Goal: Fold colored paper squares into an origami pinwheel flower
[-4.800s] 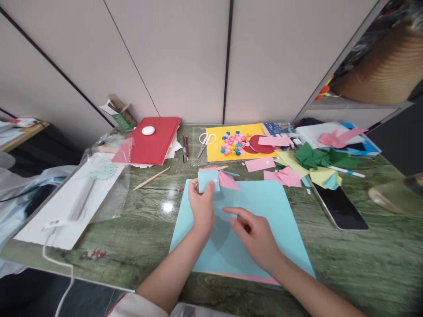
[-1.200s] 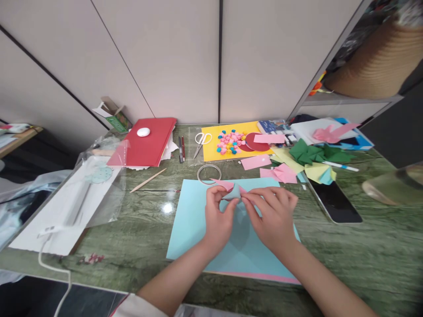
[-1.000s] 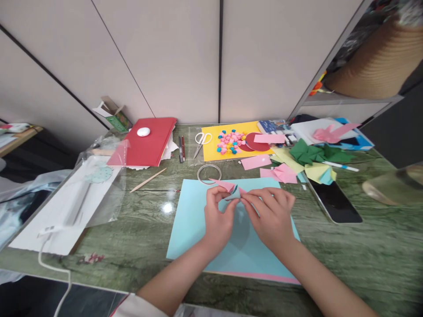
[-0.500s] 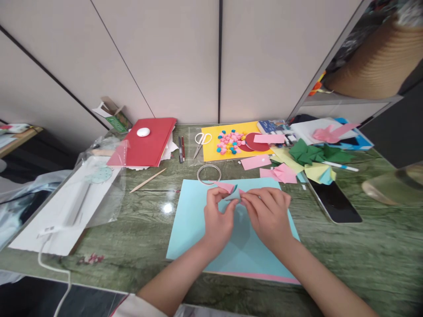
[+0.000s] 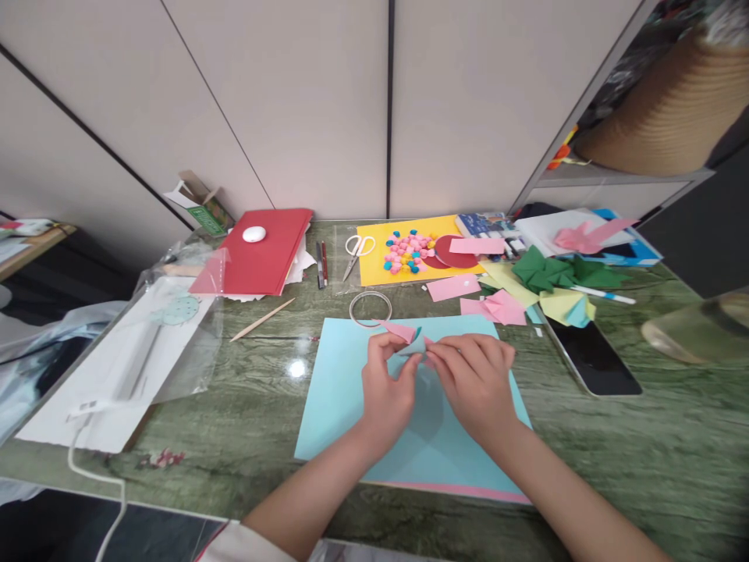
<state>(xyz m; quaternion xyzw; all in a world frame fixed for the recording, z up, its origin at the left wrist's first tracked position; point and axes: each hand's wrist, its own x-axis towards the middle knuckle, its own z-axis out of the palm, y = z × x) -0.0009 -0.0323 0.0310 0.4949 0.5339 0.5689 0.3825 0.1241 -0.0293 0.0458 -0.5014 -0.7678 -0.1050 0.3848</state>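
My left hand (image 5: 386,386) and my right hand (image 5: 477,378) meet over a large light-blue sheet (image 5: 345,398) on the green marbled table (image 5: 257,406). Both pinch a small folded blue-and-pink paper piece (image 5: 411,340) between thumb and fingertips. The fingers of both hands are closed on it, and most of the piece is hidden by them. A thin ring (image 5: 370,307) lies just beyond the sheet's far edge.
Scissors (image 5: 356,251), pens (image 5: 320,264) and a yellow sheet with small coloured bits (image 5: 409,254) lie at the back. A red folder (image 5: 257,251) sits back left, a wooden stick (image 5: 261,319) nearer. Folded papers (image 5: 550,285) and a dark tablet (image 5: 591,357) are right.
Earlier my left hand alone held the flat piece at the sheet's far edge; both hands now pinch it. In the last second the hands barely moved.
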